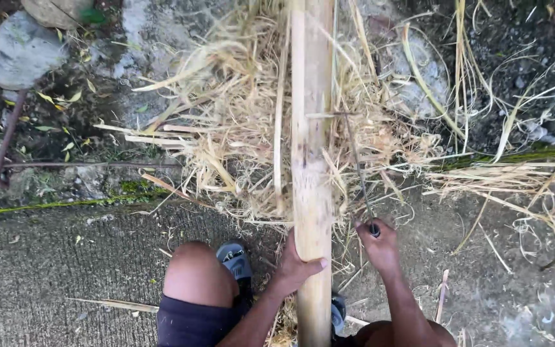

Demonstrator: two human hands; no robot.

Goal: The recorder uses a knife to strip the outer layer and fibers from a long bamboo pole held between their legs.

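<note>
- Bamboo pole [311, 160] runs straight up the middle of the view, from between the person's knees out over the pile of shavings; its skin is pale and scraped, with a node ring about halfway up. Lying lengthwise away from the body, it presents its long side to the blade.
- Concrete ground [46, 270] carries the person and the near end of the pole; beyond its mossy edge lie dirt and stones [24, 48].
- Pile of dry bamboo shavings [226, 141] spreads under and to both sides of the pole, thickest to the left of it, apparently where strips fall as they come off.
- Left hand [293, 266] wraps the pole low down, fingers curled behind it and thumb lying across the front, a firm clasp that would keep the pole from rolling or sliding.
- Right hand [379, 247] sits just right of the pole, clenched around the dark handle of a long knife [356, 164]. The thin blade slants up and left, its far end meeting the pole's right edge near the node, so the edge lies at a shallow angle to the skin.
- Grey sandal [234, 258] shows beside the bare left knee, foot planted close to the pole.
- A rusty bent rod [4, 144] lies at far left, well apart.
</note>
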